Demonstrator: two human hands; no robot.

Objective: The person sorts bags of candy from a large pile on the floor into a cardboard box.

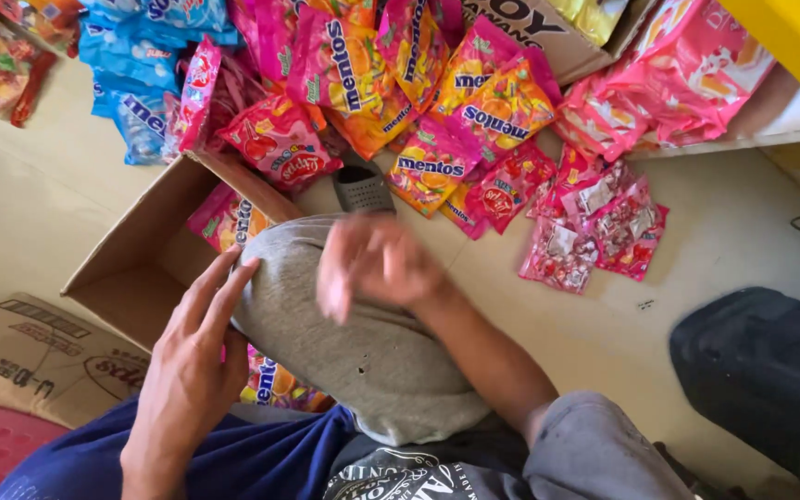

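Knee (pixel 354 333), bent, clad in grey cloth, centre of view; long axis running from lower right near the body up and left toward an open cardboard box (pixel 131 268). Left hand (pixel 187 370): flat on the knee's left flank, fingers together and extended, pointing up and right, clamped on nothing. Right hand (pixel 372 264): blurred, over the top of the knee, fingers loosely curled downward, holding nothing visible. Sweet packets (pixel 437 102): pink, orange and blue, heaped beyond the knee. Small pink sachets (pixel 594 227): scattered on the pale floor at right.
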